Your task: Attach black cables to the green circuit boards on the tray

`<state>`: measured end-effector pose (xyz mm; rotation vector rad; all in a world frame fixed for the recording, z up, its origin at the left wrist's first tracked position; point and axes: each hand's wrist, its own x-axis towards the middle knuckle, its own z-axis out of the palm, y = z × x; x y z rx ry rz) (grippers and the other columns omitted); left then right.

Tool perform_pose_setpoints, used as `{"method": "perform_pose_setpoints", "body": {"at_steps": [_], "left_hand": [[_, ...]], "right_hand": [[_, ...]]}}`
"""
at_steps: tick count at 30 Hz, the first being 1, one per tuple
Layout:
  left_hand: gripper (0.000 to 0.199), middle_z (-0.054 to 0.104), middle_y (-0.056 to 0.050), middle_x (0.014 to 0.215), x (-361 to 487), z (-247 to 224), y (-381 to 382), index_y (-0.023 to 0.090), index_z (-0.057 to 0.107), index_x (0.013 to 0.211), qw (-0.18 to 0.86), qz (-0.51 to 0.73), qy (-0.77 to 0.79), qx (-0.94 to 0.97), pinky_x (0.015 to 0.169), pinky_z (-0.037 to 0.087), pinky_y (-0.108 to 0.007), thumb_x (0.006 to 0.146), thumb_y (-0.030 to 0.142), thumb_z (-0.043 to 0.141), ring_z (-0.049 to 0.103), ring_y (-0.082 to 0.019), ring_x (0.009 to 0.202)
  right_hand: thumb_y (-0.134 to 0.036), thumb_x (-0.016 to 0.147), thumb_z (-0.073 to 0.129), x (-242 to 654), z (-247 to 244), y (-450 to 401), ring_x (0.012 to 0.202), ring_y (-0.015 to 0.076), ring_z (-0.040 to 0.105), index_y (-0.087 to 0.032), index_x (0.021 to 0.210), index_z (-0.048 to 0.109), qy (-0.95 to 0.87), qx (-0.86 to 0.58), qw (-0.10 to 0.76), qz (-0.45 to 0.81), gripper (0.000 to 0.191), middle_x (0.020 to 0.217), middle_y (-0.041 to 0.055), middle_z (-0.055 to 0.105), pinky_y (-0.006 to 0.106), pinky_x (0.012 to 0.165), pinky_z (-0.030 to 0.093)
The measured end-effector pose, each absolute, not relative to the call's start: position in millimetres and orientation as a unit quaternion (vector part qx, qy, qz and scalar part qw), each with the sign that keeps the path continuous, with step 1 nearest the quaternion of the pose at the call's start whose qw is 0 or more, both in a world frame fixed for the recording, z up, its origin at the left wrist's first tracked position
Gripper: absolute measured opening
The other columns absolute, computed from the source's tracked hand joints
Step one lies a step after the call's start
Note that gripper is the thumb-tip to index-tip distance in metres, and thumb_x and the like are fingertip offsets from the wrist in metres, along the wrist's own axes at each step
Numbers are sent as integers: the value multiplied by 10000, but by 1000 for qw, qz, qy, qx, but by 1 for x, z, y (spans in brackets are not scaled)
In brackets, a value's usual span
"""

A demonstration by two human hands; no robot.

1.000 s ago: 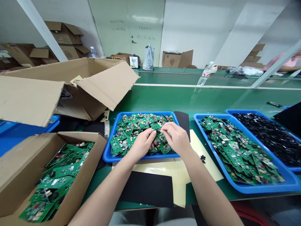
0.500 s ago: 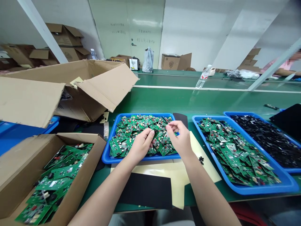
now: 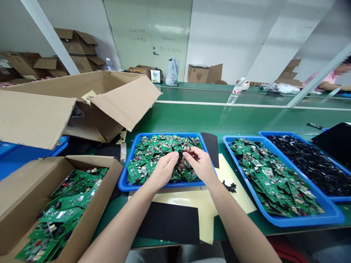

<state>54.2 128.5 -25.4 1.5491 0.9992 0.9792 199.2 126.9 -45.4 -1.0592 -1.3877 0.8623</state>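
My left hand (image 3: pixel 165 168) is closed, thumb and fingers pinching a small dark circuit board (image 3: pixel 180 156) above the middle blue tray (image 3: pixel 122 185). My right hand (image 3: pixel 199 164) meets it from the right, its thumb and index finger pinched at the board's edge. A thin black bit (image 3: pixel 187 147) shows at the right fingertips; its kind is too small to tell. Beneath both hands, green circuit boards (image 3: pixel 148 153) with red and white parts fill the tray. Small black cut pieces (image 3: pixel 229 186) lie on yellow backing paper (image 3: pixel 241 201) beside my right forearm.
On the right stand a blue tray of circuit boards (image 3: pixel 270 175) and another of black parts (image 3: pixel 309 160). At left are a carton of boards (image 3: pixel 70 197) and a large open carton (image 3: pixel 109 98). A black sheet (image 3: pixel 170 223) lies in front; a water bottle (image 3: pixel 236 92) stands behind.
My right hand has moved left and down, from apart to meeting my left hand at the board. The left hand has hardly moved.
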Motion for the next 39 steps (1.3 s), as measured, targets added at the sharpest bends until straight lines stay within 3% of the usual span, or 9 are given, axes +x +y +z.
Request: {"method": "perform_pose_setpoints", "body": {"at_steps": [6,11,16,27,35,39], "left_hand": [[337,662,-52,845,51,-23,127,146,667,901,604,410,337,595,781,456,-290,826,455,554,578,-167,807],[431,666,-85,995,52,-23,126,150,644,1051,606,430,358,566,841,468,-324,710,406,703,595,-187,888],[397,633,-72,990,52,-30,130,163,650,1015,571,438,369,588,834,498,-348,672,350,726,598,-197,915],[342,633,-57,886,53,-29,128,153,636,953,539,434,395,604,785,507,-331,686,356,704,583,-187,854],[349,635,-43,837,54,-30,128,152,632,936,553,447,393,583,742,504,-311,670,358,722,586,-173,792],[334,638,-61,884,54,-29,128,148,636,958,531,464,392,591,779,494,-314,701,354,694,588,-179,825]], "right_hand": [[-456,777,586,205,-43,131,765,187,647,-196,997,572,-554,-412,602,400,340,842,51,649,321,669,568],[-421,776,608,204,-39,129,756,187,647,-196,890,614,-549,-405,611,401,253,834,55,658,319,654,571],[-327,739,652,204,-37,126,819,199,621,-204,729,626,-569,-404,621,356,127,850,55,639,315,679,553],[-291,744,627,201,-36,122,776,195,606,-206,686,611,-589,-399,632,307,104,810,57,616,315,649,529],[-267,764,612,203,-35,122,807,195,608,-207,726,617,-619,-375,616,312,72,831,56,604,325,703,539],[-226,787,587,204,-35,120,901,195,613,-210,887,634,-632,-346,601,346,112,942,67,605,323,756,549]]}}
